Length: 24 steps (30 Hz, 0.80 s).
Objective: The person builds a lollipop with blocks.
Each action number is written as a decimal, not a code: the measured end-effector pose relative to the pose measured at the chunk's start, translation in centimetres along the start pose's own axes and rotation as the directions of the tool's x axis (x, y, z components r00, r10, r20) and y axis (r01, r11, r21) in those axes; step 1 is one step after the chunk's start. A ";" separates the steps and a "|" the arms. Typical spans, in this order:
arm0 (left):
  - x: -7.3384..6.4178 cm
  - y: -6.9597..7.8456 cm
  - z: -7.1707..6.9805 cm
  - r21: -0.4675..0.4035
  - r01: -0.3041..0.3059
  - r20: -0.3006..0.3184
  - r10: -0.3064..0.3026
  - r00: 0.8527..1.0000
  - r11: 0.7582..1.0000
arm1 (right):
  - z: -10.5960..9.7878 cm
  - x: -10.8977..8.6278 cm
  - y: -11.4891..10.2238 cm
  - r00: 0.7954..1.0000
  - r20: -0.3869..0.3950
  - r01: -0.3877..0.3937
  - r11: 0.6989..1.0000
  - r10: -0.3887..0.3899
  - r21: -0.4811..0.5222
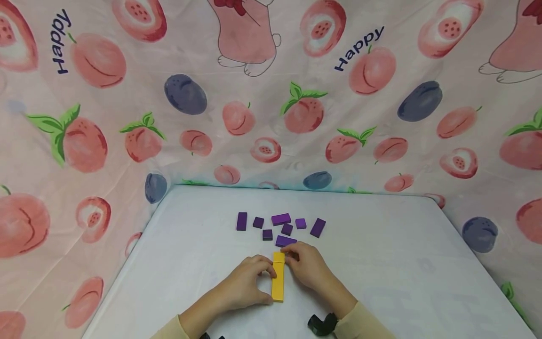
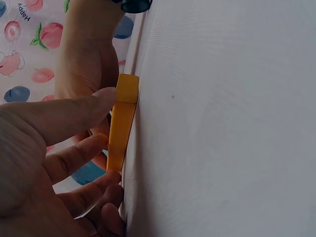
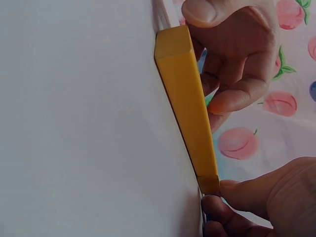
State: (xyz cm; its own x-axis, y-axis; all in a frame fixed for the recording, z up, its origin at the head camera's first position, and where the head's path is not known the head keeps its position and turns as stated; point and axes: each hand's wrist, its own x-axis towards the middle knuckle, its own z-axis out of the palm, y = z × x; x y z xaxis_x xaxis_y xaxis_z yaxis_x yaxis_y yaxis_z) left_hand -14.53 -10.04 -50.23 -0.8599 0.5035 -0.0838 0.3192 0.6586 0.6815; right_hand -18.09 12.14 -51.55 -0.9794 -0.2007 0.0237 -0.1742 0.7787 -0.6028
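Note:
A long yellow block (image 1: 277, 285) lies lengthwise on the white table, with a short yellow block (image 1: 278, 257) against its far end. My left hand (image 1: 247, 282) holds the long block from the left, thumb by its near end and fingers along its side. At the far end, my right hand (image 1: 309, 266) pinches the short block between thumb and index finger. The right wrist view shows the right thumb (image 3: 247, 195) against the short block's side, with the index fingertip tucked behind it. Just beyond, a purple rectangular block (image 1: 286, 241) lies close to the right fingertips.
Several purple blocks lie scattered farther back, among them rectangular ones (image 1: 242, 221) and small cubes (image 1: 267, 234). A black wrist device (image 1: 322, 325) sits by the right sleeve. Fruit-printed cloth (image 1: 254, 117) hangs behind and beside the white table (image 1: 381, 273).

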 end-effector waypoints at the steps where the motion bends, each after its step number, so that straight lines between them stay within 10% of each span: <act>1: 0.0 -0.1 0.0 -0.005 0.000 -0.001 0.000 1.000 1.000 | 0.0 0.0 0.1 1.000 0.002 -0.005 1.000 0.005 0.009; 24: 0.8 -0.4 0.4 0.011 0.003 -0.052 -0.002 0.999 1.000 | -0.7 0.0 0.6 0.998 -0.043 -0.037 0.998 0.039 0.053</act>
State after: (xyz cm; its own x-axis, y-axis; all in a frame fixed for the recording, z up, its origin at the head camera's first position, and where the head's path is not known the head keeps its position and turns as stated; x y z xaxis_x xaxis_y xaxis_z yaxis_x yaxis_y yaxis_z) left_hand -15.15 -9.69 -50.85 -0.8802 0.4723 -0.0471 0.3215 0.6661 0.6730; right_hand -18.24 13.03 -51.29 -0.9889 -0.1449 0.0342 -0.1326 0.7528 -0.6448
